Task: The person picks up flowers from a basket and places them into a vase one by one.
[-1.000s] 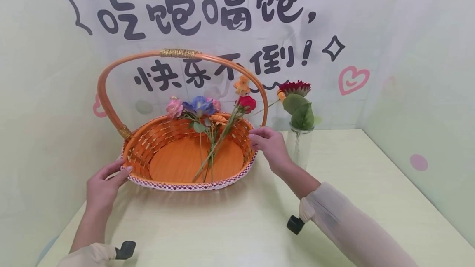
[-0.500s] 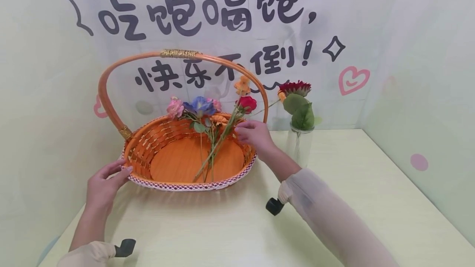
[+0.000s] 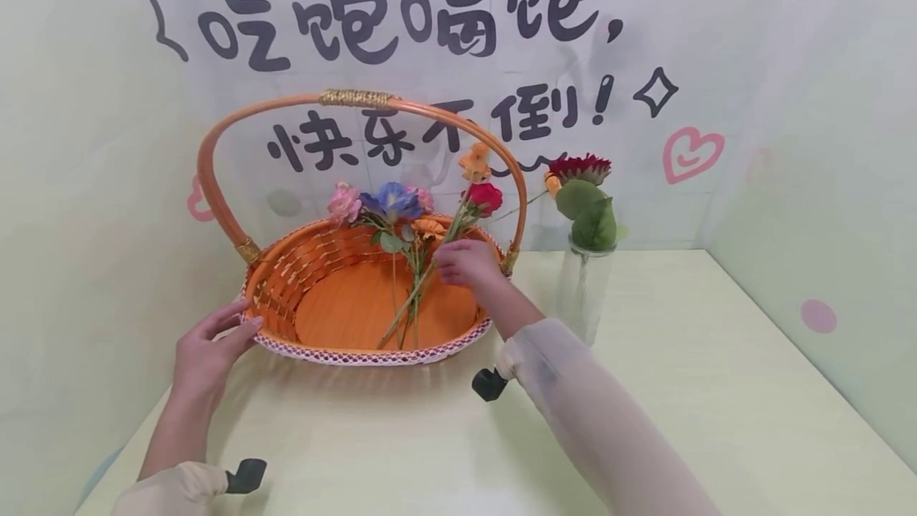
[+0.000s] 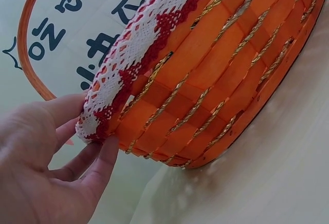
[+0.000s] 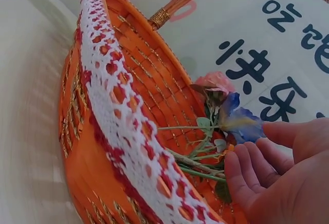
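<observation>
An orange woven basket (image 3: 372,355) with a lace-trimmed rim and tall arched handle stands on the table. My left hand (image 3: 206,353) grips its left rim, with the thumb and fingers about the lace edge (image 4: 123,75). Inside lean artificial flowers: a blue flower (image 3: 396,201), pink flowers (image 3: 345,204), a red rose (image 3: 484,197) and an orange flower (image 3: 476,162). Over the basket's right side, my right hand (image 3: 469,263) is beside the green stems (image 5: 198,165). Its fingers are loosely bent and nothing shows in them; whether they touch a stem I cannot tell.
Right of the basket stands a clear glass vase (image 3: 587,289) holding a dark red flower (image 3: 582,168) with big green leaves. A printed cloth (image 3: 458,70) hangs behind. The pale tabletop (image 3: 401,436) extends in front and to the right.
My right hand has moved left from the basket's right rim to over its inside, by the stems. My left hand keeps its place on the rim. The head view has shifted slightly.
</observation>
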Action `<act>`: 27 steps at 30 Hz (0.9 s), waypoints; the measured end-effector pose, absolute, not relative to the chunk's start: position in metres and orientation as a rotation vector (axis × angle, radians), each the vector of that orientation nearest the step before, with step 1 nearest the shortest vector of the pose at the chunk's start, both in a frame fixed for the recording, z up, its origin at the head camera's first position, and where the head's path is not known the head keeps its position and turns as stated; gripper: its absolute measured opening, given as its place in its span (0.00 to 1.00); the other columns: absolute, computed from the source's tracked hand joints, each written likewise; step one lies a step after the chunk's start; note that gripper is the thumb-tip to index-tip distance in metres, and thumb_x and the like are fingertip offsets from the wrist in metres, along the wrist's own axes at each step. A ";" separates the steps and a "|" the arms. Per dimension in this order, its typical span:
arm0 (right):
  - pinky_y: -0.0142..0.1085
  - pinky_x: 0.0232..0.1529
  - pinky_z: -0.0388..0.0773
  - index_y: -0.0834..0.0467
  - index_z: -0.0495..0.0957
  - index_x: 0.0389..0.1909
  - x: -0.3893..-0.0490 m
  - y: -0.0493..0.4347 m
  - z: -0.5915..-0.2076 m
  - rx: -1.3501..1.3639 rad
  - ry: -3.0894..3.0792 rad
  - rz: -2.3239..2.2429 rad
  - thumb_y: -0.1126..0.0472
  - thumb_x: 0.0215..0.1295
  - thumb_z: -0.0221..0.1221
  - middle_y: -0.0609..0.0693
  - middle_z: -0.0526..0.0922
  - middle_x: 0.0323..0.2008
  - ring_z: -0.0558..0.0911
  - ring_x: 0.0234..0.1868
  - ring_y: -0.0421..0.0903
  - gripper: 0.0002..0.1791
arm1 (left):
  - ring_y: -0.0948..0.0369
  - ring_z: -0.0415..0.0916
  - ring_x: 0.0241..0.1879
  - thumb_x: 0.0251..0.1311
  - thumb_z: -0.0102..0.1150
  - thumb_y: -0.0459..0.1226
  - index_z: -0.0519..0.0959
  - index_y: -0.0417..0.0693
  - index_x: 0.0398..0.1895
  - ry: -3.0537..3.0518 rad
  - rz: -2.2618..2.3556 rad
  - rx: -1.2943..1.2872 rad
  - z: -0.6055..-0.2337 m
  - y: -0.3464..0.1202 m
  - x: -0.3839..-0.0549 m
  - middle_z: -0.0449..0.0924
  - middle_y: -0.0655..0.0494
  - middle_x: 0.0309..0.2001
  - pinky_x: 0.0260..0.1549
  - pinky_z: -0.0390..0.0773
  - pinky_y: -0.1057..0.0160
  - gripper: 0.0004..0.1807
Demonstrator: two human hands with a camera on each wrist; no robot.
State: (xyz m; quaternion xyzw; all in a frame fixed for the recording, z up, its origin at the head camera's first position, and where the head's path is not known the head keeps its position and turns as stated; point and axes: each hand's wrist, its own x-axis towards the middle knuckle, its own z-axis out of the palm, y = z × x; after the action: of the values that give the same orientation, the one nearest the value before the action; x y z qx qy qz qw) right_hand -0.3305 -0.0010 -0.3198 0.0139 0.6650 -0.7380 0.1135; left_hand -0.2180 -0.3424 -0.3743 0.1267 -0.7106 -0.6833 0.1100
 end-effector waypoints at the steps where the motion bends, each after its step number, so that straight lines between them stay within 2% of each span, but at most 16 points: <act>1: 0.42 0.35 0.77 0.65 0.76 0.37 -0.331 -0.002 -0.321 0.056 1.939 -2.161 0.67 0.51 0.59 0.60 0.79 0.31 0.77 0.23 0.45 0.11 | 0.67 0.76 0.32 0.45 0.63 0.41 0.66 0.48 0.58 -2.085 -2.010 0.374 -0.374 -0.342 -0.218 0.63 0.55 0.45 0.29 0.76 0.72 0.33; 5: 0.44 0.40 0.75 0.66 0.75 0.39 -0.333 -0.008 -0.324 0.089 1.902 -2.144 0.67 0.52 0.58 0.59 0.79 0.30 0.78 0.24 0.45 0.12 | 0.67 0.76 0.32 0.45 0.63 0.41 0.65 0.49 0.58 -2.084 -2.002 0.392 -0.374 -0.342 -0.219 0.62 0.54 0.45 0.30 0.76 0.71 0.33; 7: 0.45 0.43 0.73 0.67 0.74 0.42 -0.333 -0.010 -0.326 0.104 1.866 -2.152 0.68 0.53 0.57 0.60 0.78 0.34 0.78 0.26 0.47 0.14 | 0.67 0.76 0.32 0.45 0.63 0.41 0.66 0.49 0.58 -2.084 -1.999 0.399 -0.374 -0.342 -0.220 0.62 0.54 0.45 0.30 0.76 0.71 0.33; 11: 0.44 0.43 0.73 0.67 0.73 0.43 -0.335 -0.013 -0.329 0.154 1.808 -2.166 0.67 0.54 0.56 0.62 0.77 0.40 0.79 0.36 0.53 0.15 | 0.66 0.76 0.32 0.45 0.63 0.41 0.66 0.50 0.58 -2.076 -2.011 0.403 -0.374 -0.343 -0.220 0.63 0.55 0.45 0.30 0.76 0.71 0.33; 16: 0.43 0.41 0.74 0.66 0.72 0.44 -0.335 -0.017 -0.333 0.194 1.768 -2.161 0.66 0.54 0.56 0.61 0.77 0.41 0.76 0.44 0.56 0.15 | 0.66 0.76 0.32 0.45 0.63 0.41 0.66 0.48 0.58 -2.067 -2.021 0.387 -0.373 -0.342 -0.219 0.63 0.55 0.45 0.30 0.76 0.71 0.33; 22: 0.44 0.44 0.73 0.68 0.68 0.48 -0.335 -0.022 -0.339 0.222 1.711 -2.146 0.68 0.55 0.56 0.64 0.72 0.47 0.74 0.45 0.58 0.19 | 0.65 0.77 0.32 0.45 0.63 0.40 0.66 0.46 0.57 -2.058 -2.024 0.359 -0.374 -0.340 -0.219 0.63 0.54 0.45 0.31 0.76 0.70 0.32; 27: 0.44 0.43 0.73 0.67 0.66 0.50 -0.336 -0.026 -0.344 0.222 1.707 -2.112 0.66 0.55 0.56 0.65 0.71 0.48 0.74 0.45 0.58 0.21 | 0.65 0.76 0.32 0.45 0.63 0.39 0.66 0.45 0.57 -2.048 -2.024 0.347 -0.375 -0.339 -0.218 0.63 0.52 0.44 0.32 0.76 0.70 0.32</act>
State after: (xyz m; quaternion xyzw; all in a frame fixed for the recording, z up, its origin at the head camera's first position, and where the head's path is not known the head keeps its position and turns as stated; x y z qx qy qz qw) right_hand -0.3355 -0.0260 -0.3435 0.0799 0.6130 -0.7582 0.2070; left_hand -0.2185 -0.3393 -0.3747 0.1187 -0.7010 -0.6928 0.1204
